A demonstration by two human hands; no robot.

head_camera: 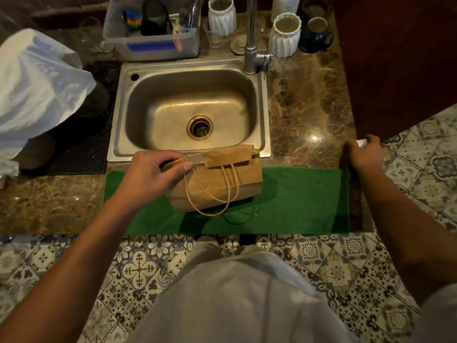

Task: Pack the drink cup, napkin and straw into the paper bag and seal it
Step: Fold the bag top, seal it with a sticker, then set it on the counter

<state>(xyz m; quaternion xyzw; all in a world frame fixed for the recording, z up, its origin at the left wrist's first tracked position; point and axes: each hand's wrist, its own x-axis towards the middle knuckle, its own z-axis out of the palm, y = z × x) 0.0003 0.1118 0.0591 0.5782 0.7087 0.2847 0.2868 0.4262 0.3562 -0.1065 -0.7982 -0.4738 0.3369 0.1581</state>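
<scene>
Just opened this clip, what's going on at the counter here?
A person stands at a marble counter in front of a sink. The left hand pinches the folded-over top of a brown paper bag, which rests on a green towel. The right hand, off at the counter's right edge, grips something small and white; I cannot tell what. The bag's contents are hidden.

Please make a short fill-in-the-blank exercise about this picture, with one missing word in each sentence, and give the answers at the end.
1. The left hand pinches the folded top of the ______ paper bag.
2. The bag rests on a ______ towel.
3. Just behind the bag is a steel ______, whose rim shows no dishes inside.
4. The right hand grips something small and ______ at the counter's edge.

Answers: brown; green; sink; white
</scene>
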